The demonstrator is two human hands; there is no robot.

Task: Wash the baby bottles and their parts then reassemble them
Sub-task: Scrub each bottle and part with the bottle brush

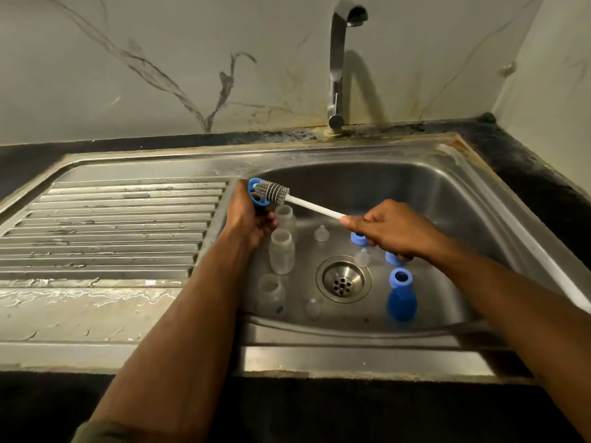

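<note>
— Head view: what are you holding?

— Your left hand [248,215] grips a blue bottle ring [258,196] over the sink [447,187], fingers curled round its rim. It's probably light, stiff, slippery when wet.

— And the other?

— Your right hand [390,230] pinches the bottle brush [299,199] handle, wrist low, bristles on the ring.

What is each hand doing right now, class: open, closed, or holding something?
Left hand: closed, holding a blue bottle ring.
Right hand: closed, holding the bottle brush by its white handle, bristles at the ring.
</note>
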